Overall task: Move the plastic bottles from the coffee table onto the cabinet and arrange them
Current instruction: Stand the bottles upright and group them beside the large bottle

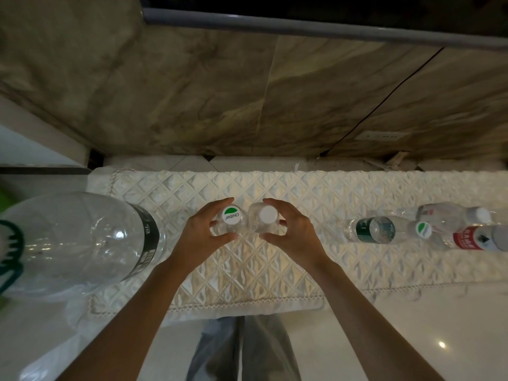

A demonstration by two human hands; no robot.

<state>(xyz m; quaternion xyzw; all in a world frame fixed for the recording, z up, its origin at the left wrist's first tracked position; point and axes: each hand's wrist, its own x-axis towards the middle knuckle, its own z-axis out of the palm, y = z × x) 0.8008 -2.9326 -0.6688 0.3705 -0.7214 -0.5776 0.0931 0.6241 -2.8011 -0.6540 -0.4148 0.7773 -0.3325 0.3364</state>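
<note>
Two bottles stand upright side by side on the white quilted cloth [275, 259] of the worktop, seen from straight above, so their long axes run vertically and the caps point up at the camera. The left hand [204, 229] has its grip curled round the green-cap bottle [232, 215], thumb near and fingers far; the right hand [291, 229] has its grip wrapped the same way round the white-cap bottle [265, 220]. The two bottles look to be touching or just beside each other, though from overhead I cannot tell whether their bases sit on the cloth or hang slightly above it. The main risk is that these light, apparently empty bottles tip when let go: the cloth is puckered, and a base set on a ridge would lean and knock its neighbour. Squeezing too hard could also crumple the thin walls. To the right, well apart, three more bottles [423, 231] appear to stand in a cluster, tilted by the wide lens; a careless sweep of the right arm could topple them. A big clear jug [82, 237] sits at the left, near the left forearm.
</note>
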